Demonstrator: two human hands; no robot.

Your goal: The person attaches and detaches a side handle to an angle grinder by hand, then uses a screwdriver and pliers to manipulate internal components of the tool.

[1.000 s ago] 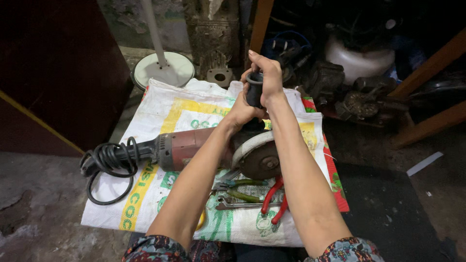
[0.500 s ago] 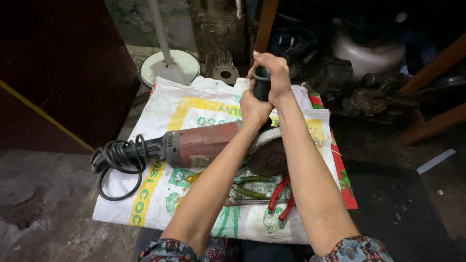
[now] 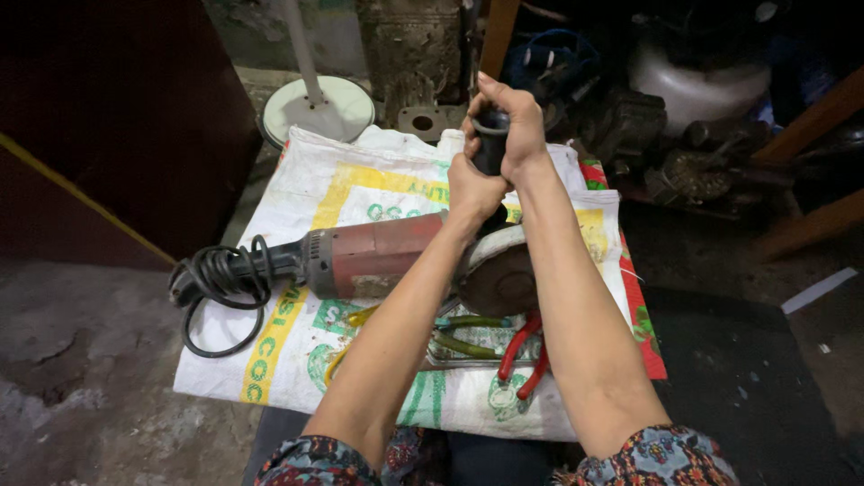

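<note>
A red angle grinder (image 3: pixel 373 261) lies on a white woven sack (image 3: pixel 297 202), its black cord (image 3: pixel 216 288) coiled at the left. Its round disc guard (image 3: pixel 495 274) shows between my forearms. A black side handle (image 3: pixel 490 144) stands up from the grinder's head. My right hand (image 3: pixel 513 121) wraps around the top of that handle. Just below it, my left hand (image 3: pixel 472 189) grips the handle's lower part. Both arms reach out over the sack.
Red-handled pliers (image 3: pixel 522 355) and green-handled tools (image 3: pixel 468 337) lie on the sack near me. A white round fan base (image 3: pixel 315 108) with a pole stands behind the sack. Dark machine parts (image 3: pixel 684 153) and wooden legs (image 3: pixel 810 225) crowd the right. A dark panel (image 3: pixel 108 126) stands left.
Both hands have stayed on the black handle. The right hand's fingers have shifted slightly around its top. The grinder has not moved on the sack.
</note>
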